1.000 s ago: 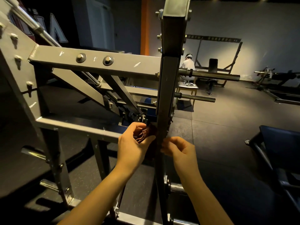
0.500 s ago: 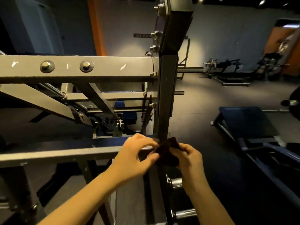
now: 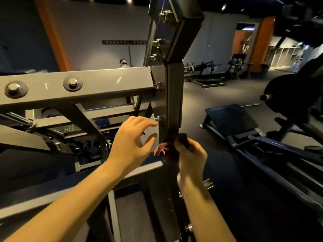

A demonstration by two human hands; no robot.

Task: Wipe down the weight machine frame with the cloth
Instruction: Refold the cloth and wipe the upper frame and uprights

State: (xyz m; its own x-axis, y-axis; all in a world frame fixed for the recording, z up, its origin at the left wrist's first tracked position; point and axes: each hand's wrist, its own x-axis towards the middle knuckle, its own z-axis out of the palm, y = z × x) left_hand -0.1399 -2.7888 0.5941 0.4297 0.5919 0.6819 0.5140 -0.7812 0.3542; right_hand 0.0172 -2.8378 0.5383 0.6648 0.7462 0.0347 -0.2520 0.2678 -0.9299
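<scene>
So the right hand (image 3: 190, 155) has fingers curled tight round the bunched dark-red cloth (image 3: 168, 147), up against the frame's upright post (image 3: 174, 95), which runs straight up and down. The left hand (image 3: 132, 142) is just beside it, fingers loosely bent, holding nothing. The bolted crossbeam (image 3: 104, 84) heads off left. The far wall sign (image 3: 124, 42) is too blurry to read.

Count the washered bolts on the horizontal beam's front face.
2. The left bolt sits near the picture's left edge; the right bolt is partway toward the upright post. The horizontal beam runs out of view leftward, so more may be hidden.
</scene>
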